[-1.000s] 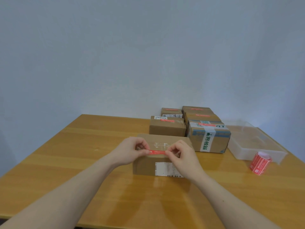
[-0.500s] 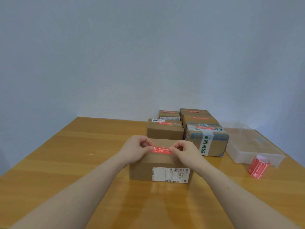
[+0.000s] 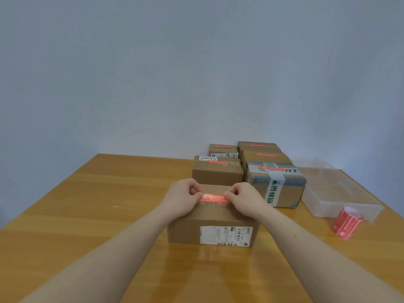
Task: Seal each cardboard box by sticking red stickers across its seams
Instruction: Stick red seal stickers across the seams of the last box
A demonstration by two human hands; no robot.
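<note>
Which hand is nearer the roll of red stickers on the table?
Right. The right hand pinches one end of the red sticker on the near box, with the sticker roll off to its right; the left hand pinches the other end, farther away.

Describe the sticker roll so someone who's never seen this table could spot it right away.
Start at the wooden table and go to its right edge, where a clear plastic tray sits. Just in front of the tray's near corner lies the sticker roll, on its side. It is the only loose red cylinder; everything else nearby is brown boxes.
</note>
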